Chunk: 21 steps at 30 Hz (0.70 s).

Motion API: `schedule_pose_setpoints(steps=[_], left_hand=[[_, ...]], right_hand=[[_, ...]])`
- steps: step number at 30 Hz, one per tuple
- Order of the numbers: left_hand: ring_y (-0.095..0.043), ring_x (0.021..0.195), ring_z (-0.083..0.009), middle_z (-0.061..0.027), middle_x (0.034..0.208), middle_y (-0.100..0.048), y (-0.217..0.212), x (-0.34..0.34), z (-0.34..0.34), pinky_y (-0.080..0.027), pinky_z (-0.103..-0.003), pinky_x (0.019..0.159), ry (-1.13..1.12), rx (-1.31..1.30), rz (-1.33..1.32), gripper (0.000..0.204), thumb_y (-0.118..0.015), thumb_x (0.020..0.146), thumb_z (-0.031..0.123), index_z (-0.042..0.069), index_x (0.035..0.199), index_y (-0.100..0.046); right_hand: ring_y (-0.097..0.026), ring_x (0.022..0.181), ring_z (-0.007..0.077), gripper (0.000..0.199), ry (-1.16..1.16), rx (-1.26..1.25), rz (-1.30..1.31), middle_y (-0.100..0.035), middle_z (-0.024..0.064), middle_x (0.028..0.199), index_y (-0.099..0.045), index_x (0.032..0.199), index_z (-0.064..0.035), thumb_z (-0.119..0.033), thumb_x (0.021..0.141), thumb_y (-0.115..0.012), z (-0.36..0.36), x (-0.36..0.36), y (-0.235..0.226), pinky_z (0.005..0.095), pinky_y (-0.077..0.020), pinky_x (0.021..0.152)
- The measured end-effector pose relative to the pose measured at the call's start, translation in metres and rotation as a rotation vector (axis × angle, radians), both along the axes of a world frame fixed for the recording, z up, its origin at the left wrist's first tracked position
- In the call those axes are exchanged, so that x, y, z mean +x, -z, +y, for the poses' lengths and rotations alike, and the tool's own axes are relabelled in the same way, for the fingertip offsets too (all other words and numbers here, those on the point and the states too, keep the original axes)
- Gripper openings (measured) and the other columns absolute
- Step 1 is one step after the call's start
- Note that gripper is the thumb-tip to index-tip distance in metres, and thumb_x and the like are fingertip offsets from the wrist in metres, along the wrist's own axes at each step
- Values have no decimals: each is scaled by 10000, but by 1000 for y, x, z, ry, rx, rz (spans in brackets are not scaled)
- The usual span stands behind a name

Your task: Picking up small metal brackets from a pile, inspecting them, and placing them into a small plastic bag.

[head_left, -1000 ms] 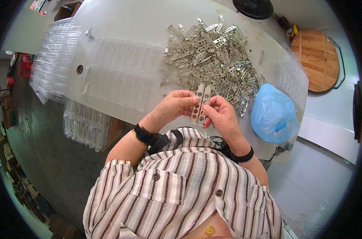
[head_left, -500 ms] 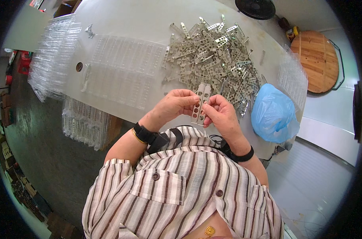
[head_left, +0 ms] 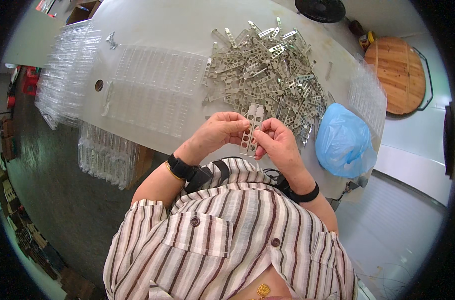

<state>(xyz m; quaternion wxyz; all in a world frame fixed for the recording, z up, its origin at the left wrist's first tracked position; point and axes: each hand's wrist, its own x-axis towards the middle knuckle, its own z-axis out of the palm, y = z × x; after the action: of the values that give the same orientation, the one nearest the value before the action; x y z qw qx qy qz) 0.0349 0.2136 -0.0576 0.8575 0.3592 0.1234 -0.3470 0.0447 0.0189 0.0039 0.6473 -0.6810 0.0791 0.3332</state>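
Perforated strips (head_left: 252, 132) | grip: left hand (head_left: 219, 128), right hand (head_left: 279, 145) pinching them | metal heap (head_left: 267, 72) beyond | blue bag (head_left: 343, 142) right

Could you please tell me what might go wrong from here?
The perforated metal strips are held only by the fingertips of the left hand and right hand, so they could slip and get lost among similar pieces in the pile. Bare fingers might be nicked if the metal edges are sharp. The blue bag, near the table's edge, could possibly be knocked off.
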Motion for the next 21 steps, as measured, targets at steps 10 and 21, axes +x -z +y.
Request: schedule_pose_setpoints(steps=[10, 21], left_hand=[[-644, 769, -122, -26, 890, -666, 1, -3, -2, -547, -306, 739, 5, 12, -2, 172, -591, 979, 212, 49, 982, -645], [-677, 817, -166, -52, 913, -679, -3, 5, -3, -570, -343, 754, -23, 43, -42, 143, -587, 982, 202, 70, 929, -601]], right_hand=[[-607, 542, 91, 105, 11, 5, 9, -627, 37, 755, -539, 931, -7, -86, 913, -605, -1, -3, 1, 236, -499, 475], [-602, 544, 97, 121, 48, 20, -25, -604, 29, 729, -518, 909, -24, -101, 920, -609, -6, 2, 5, 244, -492, 479]])
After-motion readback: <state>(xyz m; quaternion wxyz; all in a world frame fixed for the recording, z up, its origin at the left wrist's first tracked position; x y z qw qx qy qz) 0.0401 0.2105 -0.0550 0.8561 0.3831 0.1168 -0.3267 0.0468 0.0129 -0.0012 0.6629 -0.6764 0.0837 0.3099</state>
